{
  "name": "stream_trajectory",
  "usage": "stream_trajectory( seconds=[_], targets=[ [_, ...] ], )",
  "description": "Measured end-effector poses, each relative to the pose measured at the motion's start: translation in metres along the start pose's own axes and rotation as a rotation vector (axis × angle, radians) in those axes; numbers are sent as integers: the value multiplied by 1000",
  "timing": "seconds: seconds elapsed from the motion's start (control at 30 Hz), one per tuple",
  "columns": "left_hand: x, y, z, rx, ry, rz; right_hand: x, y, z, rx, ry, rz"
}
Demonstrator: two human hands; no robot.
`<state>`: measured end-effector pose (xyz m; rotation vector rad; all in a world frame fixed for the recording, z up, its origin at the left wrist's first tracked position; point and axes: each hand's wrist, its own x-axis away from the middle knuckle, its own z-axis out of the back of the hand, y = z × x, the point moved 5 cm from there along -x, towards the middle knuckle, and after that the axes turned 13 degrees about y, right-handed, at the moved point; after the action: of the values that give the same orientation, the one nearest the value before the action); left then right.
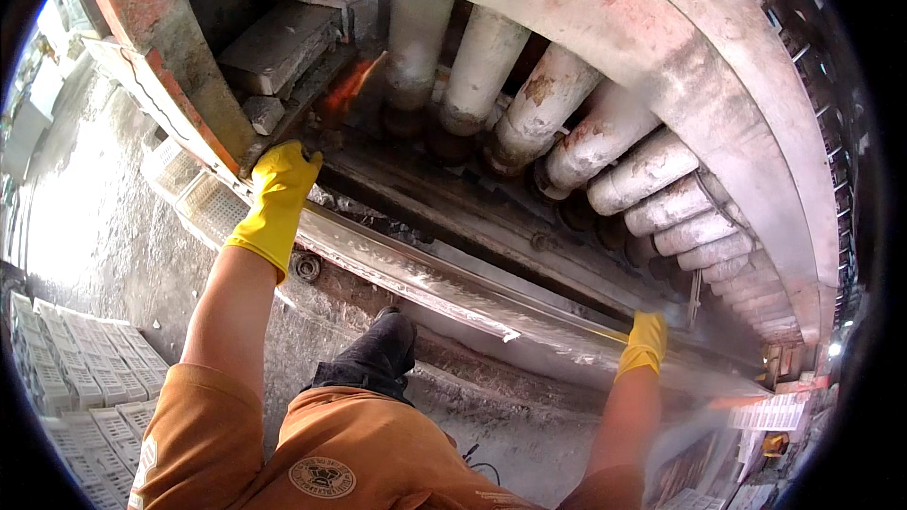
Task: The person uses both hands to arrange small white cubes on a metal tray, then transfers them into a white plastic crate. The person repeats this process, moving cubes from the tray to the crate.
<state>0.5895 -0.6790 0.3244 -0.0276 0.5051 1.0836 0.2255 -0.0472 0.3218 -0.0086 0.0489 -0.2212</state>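
My left hand (283, 173), in a yellow rubber glove, is closed at the left end of a long metal ledge (406, 269). It is beside the foot of an orange-edged upright (194, 104), and its fingers bend away from me, so what they grip is hidden. Farther right along the same ledge, my right hand (646, 340), gloved in yellow too, is closed near the ledge's edge; its grip is also hidden. Beyond the ledge runs a dark, dirty trough (444, 203). A row of thick, pale, stained pipes (548, 99) slants down into the machine.
A broad curved metal panel (661, 28) overhangs the pipes. Metal blocks (279, 47) lie at upper left, near an orange glow (351, 85). Plastic crates (85, 349) stand in rows at lower left, and a perforated basket (210, 208) is by the upright. The grey floor (104, 198) looks wet.
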Motion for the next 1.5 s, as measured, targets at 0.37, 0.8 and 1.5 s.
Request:
stream_trajectory(
  seconds=[0.37,0.8,1.5],
  targets=[
    [-8,6,-3,37,41,-20,-9,-8,0,-31,24,4],
    [-13,7,-7,8,-9,10,-24,-1,-15,-59,53,23],
    [22,-21,4,36,15,-17,17,36,-18,-54,38,-49]
  ],
)
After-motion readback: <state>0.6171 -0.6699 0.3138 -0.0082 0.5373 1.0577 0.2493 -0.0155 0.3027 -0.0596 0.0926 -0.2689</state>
